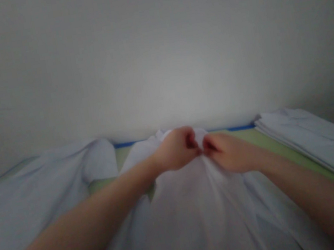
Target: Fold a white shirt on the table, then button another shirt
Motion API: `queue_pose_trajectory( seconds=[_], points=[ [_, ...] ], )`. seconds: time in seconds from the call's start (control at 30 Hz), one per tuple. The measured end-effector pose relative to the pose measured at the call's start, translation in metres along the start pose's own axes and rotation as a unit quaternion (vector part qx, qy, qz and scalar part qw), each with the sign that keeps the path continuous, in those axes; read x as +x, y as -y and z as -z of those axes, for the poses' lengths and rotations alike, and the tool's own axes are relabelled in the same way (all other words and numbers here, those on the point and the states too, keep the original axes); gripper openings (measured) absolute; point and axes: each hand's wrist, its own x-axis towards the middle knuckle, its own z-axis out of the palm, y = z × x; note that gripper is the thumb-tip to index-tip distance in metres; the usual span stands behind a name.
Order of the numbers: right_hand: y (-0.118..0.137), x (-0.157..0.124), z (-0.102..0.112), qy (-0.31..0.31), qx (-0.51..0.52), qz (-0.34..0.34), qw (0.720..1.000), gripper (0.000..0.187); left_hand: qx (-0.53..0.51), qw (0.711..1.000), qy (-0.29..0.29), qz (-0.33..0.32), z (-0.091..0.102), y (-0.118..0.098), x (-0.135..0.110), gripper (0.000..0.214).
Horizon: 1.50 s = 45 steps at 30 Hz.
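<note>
A white shirt (187, 214) lies spread in front of me, its far end bunched near the wall. My left hand (178, 148) is closed in a pinch on the shirt's cloth near that far end. Close beside it, my right hand (230, 153) pinches the same cloth, and the fingertips of both hands almost meet. Folds run down the shirt from between the hands toward me. The picture is blurred, so I cannot make out whether a button or only an edge is between the fingers.
Another white garment with a short sleeve (99, 161) is spread at the left. Folded white cloth (317, 135) lies in layers at the right. Beneath everything is a green surface (284, 146) with a blue edge (234, 128), set against a pale wall (155, 50).
</note>
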Motion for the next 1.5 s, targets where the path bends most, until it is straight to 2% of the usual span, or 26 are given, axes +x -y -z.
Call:
queue_pose_trajectory(
  seconds=[0.17,0.27,0.37,0.6,0.77,0.9,1.03,1.17,1.23,1.3,1.37,1.43,1.5],
  points=[
    [0.006,-0.003,-0.002,-0.03,-0.079,-0.002,0.996,0.015,-0.028,0.999,-0.005,0.034,-0.004,0.006,0.003,0.02],
    [0.011,-0.004,-0.005,-0.061,-0.168,0.006,0.984,0.018,-0.055,0.997,-0.005,0.049,-0.009,0.009,0.003,0.02],
    [0.013,-0.003,-0.009,-0.057,-0.226,0.022,0.972,0.018,-0.053,0.997,-0.009,0.049,-0.013,0.01,0.002,0.019],
    [0.016,0.001,-0.018,-0.051,-0.262,0.026,0.963,0.016,-0.01,0.999,-0.008,0.031,-0.014,0.015,0.003,0.015],
    [0.017,-0.001,-0.022,-0.082,-0.271,0.054,0.958,0.016,-0.062,0.997,-0.011,0.045,-0.017,0.022,0.005,0.02],
    [0.012,-0.001,-0.019,-0.111,-0.189,0.036,0.975,0.014,-0.132,0.988,-0.027,0.075,-0.018,0.022,0.004,0.025],
    [0.001,0.007,-0.018,-0.108,-0.003,0.002,0.994,0.013,-0.155,0.985,-0.049,0.058,-0.017,0.018,0.001,0.027],
    [-0.009,0.015,-0.021,-0.036,0.197,-0.071,0.977,0.017,-0.073,0.993,-0.097,0.0,-0.015,0.01,-0.005,0.019],
    [-0.01,0.016,-0.022,0.0,0.245,-0.09,0.965,0.021,-0.031,0.993,-0.108,-0.02,-0.013,0.007,-0.008,0.015],
    [-0.007,0.014,-0.02,-0.01,0.2,-0.071,0.977,0.021,-0.011,0.994,-0.103,-0.018,-0.013,0.006,-0.008,0.014],
    [-0.002,0.01,-0.017,-0.058,0.085,-0.035,0.994,0.018,-0.01,0.996,-0.092,0.001,-0.015,0.009,-0.007,0.017],
    [0.003,0.005,-0.014,-0.096,-0.039,-0.007,0.995,0.016,-0.022,0.996,-0.083,0.019,-0.018,0.013,-0.005,0.019],
    [0.008,0.002,-0.013,-0.099,-0.135,0.017,0.986,0.016,-0.043,0.996,-0.077,0.03,-0.022,0.018,-0.003,0.021]
  ],
)
